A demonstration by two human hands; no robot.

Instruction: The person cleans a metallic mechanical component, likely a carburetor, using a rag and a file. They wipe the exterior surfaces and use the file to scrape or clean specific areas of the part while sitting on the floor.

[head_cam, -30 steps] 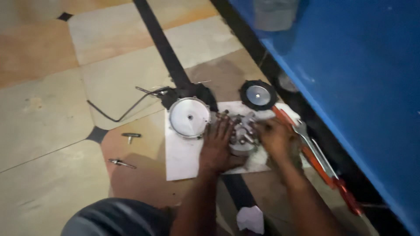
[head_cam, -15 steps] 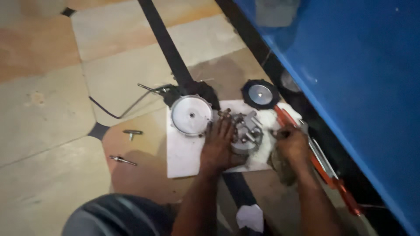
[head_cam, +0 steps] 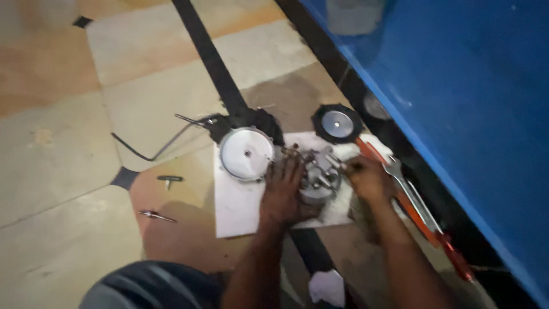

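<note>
a view looking down at a tiled floor, where a person is working with both bare hands. starting at the far left, a thin bent black cable (head_cam: 150, 150) is lying on the tiles, and below it a small t-shaped tool (head_cam: 170, 179) and a slim screwdriver (head_cam: 155, 216) are lying apart from each other. to their right, a white sheet of paper (head_cam: 237, 209) is covering part of the floor, and a round silver metal cover (head_cam: 247, 153) is resting on its upper left corner. next, the left hand (head_cam: 284, 191) is lying palm down with its fingers (head_cam: 295, 167) spread a little, pressing on the left side of a small grey metal engine part (head_cam: 318, 178) that is sitting on the paper's right half. the right hand (head_cam: 367, 178) is touching the part's right side with its fingers curled narrow, pinching something small that cannot be made out. above the hands, a black disc with a silver centre (head_cam: 337, 123) is lying by the paper's top edge. further right, a silver spanner (head_cam: 410, 194) and a long orange-handled tool (head_cam: 417, 217) are lying side by side, next to a large blue panel (head_cam: 469, 97).
</note>
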